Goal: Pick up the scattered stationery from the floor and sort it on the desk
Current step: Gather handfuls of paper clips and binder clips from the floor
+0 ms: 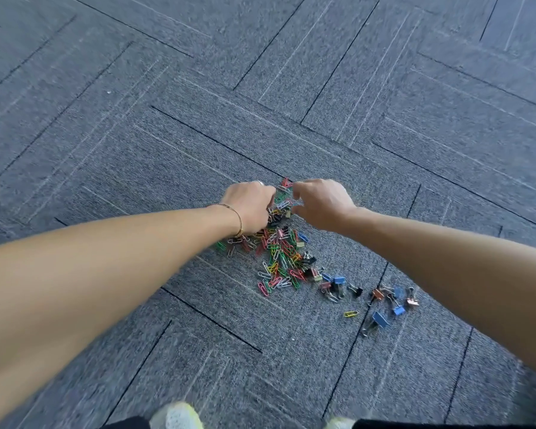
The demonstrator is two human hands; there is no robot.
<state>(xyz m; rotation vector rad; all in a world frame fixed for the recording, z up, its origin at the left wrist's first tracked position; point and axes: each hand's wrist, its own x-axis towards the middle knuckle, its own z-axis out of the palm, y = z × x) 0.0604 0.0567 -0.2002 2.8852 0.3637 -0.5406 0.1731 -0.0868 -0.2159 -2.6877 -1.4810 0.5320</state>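
No text to read — nothing legible here

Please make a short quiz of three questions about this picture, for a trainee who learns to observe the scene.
1. True or false: the left hand and the right hand both reach into the far end of the clip pile.
2. Which wrist wears the thin bracelet? A) left B) right C) neither
3. Fill in: the lone yellow paper clip lies on the ____.

Key: 1 true; 2 A; 3 carpet
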